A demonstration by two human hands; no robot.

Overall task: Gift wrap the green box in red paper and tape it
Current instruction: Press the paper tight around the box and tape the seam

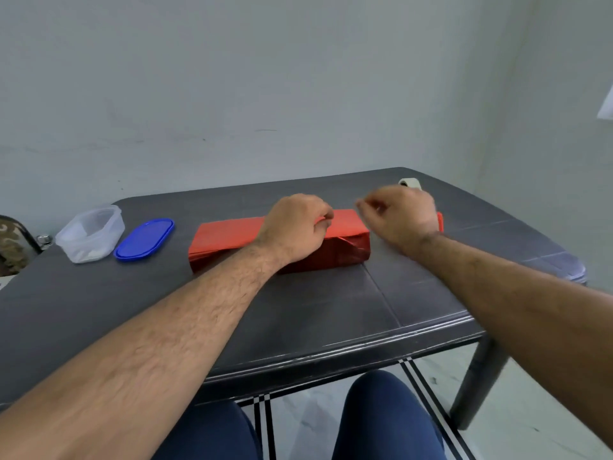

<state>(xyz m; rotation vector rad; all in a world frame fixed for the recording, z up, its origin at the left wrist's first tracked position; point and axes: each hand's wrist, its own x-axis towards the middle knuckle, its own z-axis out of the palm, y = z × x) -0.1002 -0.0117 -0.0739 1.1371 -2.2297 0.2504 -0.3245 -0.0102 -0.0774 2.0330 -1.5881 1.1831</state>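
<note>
The red-wrapped box (278,242) lies mid-table, long axis nine to three. The left hand (293,224) curls onto its top; the right hand (399,214) hovers at three, fingers pinched together (tape piece? cannot tell).

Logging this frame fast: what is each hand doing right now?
Left hand: pressing on the top of the red-wrapped box, fingers curled.
Right hand: raised beside the box, fingertips pinched; what it holds cannot be told.

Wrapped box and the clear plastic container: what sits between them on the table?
The blue lid lies flat between the wrapped box and the clear plastic container, close beside the container, apart from the box. Head view shows it.
</note>
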